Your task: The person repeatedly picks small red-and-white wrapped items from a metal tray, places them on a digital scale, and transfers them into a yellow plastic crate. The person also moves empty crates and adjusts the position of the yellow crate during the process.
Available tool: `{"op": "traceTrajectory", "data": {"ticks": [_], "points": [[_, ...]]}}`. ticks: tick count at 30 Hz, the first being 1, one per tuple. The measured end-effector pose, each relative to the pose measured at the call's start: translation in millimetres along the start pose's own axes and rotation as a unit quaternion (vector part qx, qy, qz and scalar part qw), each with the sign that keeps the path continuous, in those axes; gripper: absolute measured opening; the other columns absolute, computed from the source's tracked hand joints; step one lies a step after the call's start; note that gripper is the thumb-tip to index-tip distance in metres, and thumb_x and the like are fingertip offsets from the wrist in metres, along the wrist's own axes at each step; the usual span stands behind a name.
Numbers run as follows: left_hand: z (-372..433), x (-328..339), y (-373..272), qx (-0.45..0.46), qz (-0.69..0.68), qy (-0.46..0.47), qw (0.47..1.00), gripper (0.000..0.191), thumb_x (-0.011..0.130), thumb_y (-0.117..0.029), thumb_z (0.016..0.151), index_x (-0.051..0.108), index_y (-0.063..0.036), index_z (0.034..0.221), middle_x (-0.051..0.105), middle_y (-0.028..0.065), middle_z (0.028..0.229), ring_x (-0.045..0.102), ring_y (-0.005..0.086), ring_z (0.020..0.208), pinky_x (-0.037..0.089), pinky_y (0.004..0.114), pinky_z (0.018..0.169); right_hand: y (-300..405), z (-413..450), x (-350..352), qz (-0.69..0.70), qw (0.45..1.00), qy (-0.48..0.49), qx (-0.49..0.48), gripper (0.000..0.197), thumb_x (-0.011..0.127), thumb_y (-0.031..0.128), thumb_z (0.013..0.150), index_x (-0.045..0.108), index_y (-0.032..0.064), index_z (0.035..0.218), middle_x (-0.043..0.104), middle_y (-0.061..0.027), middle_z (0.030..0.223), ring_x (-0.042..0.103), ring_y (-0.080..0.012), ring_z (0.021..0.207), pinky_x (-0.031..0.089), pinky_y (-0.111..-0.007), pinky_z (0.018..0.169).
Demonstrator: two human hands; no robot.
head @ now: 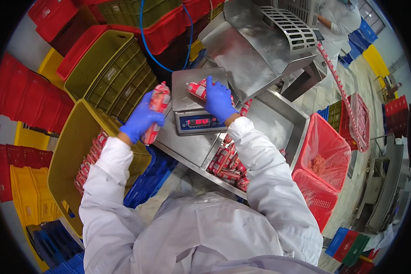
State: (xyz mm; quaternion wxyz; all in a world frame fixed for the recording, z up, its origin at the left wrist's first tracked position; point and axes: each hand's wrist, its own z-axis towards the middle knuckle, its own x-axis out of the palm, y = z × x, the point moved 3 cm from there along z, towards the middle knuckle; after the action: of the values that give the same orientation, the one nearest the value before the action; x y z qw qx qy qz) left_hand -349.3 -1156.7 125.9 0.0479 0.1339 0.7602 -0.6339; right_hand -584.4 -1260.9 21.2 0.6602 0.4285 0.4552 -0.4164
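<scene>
My left hand [142, 118], in a blue glove, grips a red-and-white wrapped meat tube [160, 99] held upright beside the scale. On the steel plate of the digital scale [183, 77] lies another such tube [196, 89], and my right hand [220, 102], gloved too, rests on it with the forefinger extended. Whether those fingers grip it I cannot tell. The scale's red display is lit. Several more wrapped tubes [226, 162] lie in the steel tray below my right forearm. An olive crate [59, 171] at the left holds many more.
Stacked olive crates [113, 82] and red crates [30, 92] stand at the left. A steel machine chute [246, 51] rises behind the scale. Red lined bins [328, 147] stand right of the steel tray [294, 137]. A person in white [339, 20] is at the upper right.
</scene>
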Motion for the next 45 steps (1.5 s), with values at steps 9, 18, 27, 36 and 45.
{"op": "traceTrajectory", "data": {"ticks": [9,18,27,36,45], "points": [[-151,-135,1,-0.024,-0.278,-0.199,0.940,0.069,0.059,-0.010,0.066,0.049,0.0004,0.133,0.063,0.0150,0.114,0.064,0.0279,0.102,0.055,0.039,0.093,-102,34,-42,0.241,0.968,-0.050,0.048,0.062,0.078,0.029,0.075,0.056,0.0049,0.127,0.064,-0.0250,0.112,0.064,-0.0402,0.105,0.053,-0.045,0.089],[-248,-205,93,-0.111,-0.358,-0.347,0.860,0.052,0.059,-0.013,0.071,0.053,0.0004,0.122,0.065,0.0163,0.104,0.066,0.0312,0.095,0.056,0.041,0.089,2,25,3,0.058,0.995,0.074,-0.026,0.112,0.082,0.045,0.066,0.023,0.0062,0.152,0.064,-0.0301,0.113,0.064,-0.0426,0.108,0.052,-0.048,0.093],[-246,-221,205,-0.251,-0.342,-0.259,0.868,0.023,0.071,-0.022,0.072,0.060,-0.0120,0.090,0.061,0.0064,0.077,0.061,0.0218,0.068,0.053,0.036,0.065,238,21,-94,0.506,0.821,0.183,-0.189,0.108,0.079,0.020,0.065,0.020,0.0029,0.154,0.055,-0.0199,0.134,0.060,-0.0281,0.116,0.049,-0.036,0.097],[-213,-185,329,-0.403,-0.265,-0.189,0.856,0.065,0.084,-0.022,0.063,0.057,0.0007,0.117,0.065,0.0133,0.100,0.065,0.0264,0.087,0.055,0.044,0.073,454,-59,-2,0.169,0.813,0.516,-0.209,0.123,0.082,0.032,0.062,0.009,-0.0069,0.153,0.053,-0.0346,0.133,0.056,-0.0431,0.122,0.046,-0.041,0.102],[-214,-156,322,-0.463,-0.082,-0.296,0.831,0.143,0.084,-0.056,0.067,-0.016,-0.0025,0.154,0.017,0.0373,0.155,0.030,0.0468,0.142,0.029,0.049,0.117,436,-46,27,0.183,0.797,0.529,-0.226,0.110,0.073,0.061,0.080,0.020,-0.0013,0.154,0.056,-0.0277,0.131,0.056,-0.0358,0.124,0.044,-0.040,0.106]]}}
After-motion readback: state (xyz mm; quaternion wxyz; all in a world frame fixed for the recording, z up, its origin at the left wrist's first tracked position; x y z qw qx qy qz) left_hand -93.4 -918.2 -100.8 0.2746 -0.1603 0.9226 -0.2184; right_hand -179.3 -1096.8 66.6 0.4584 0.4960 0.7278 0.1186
